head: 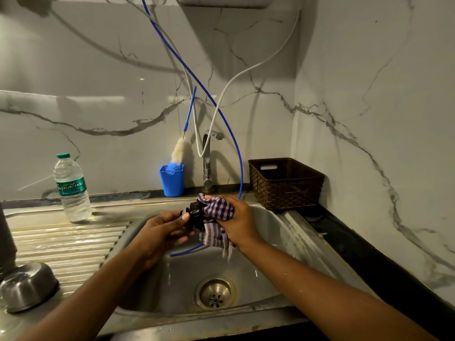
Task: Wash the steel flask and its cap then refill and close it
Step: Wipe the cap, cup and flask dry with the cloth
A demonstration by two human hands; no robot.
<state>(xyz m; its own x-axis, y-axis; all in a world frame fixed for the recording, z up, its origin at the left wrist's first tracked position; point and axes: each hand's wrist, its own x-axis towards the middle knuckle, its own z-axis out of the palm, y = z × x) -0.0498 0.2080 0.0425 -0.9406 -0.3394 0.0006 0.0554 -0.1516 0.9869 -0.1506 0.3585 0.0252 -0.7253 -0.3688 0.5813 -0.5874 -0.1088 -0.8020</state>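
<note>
Over the steel sink (278,232) I hold the black flask cap (195,214) between both hands. My left hand (160,233) grips the cap from the left, thumb on its side. My right hand (237,222) grips a purple-and-white checked cloth (218,212) bunched against the cap's right side; a loose end hangs down towards the basin. A dark grey cylinder (6,239) stands at the far left edge, possibly the flask, mostly cut off. The tap (208,156) rises behind the hands.
A plastic water bottle (71,188) stands on the ribbed drainboard at left. An upturned steel bowl (28,285) lies at front left. A blue cup (172,179) with a bottle brush and a brown basket (285,183) sit at the back. A blue tube (240,163) loops into the sink.
</note>
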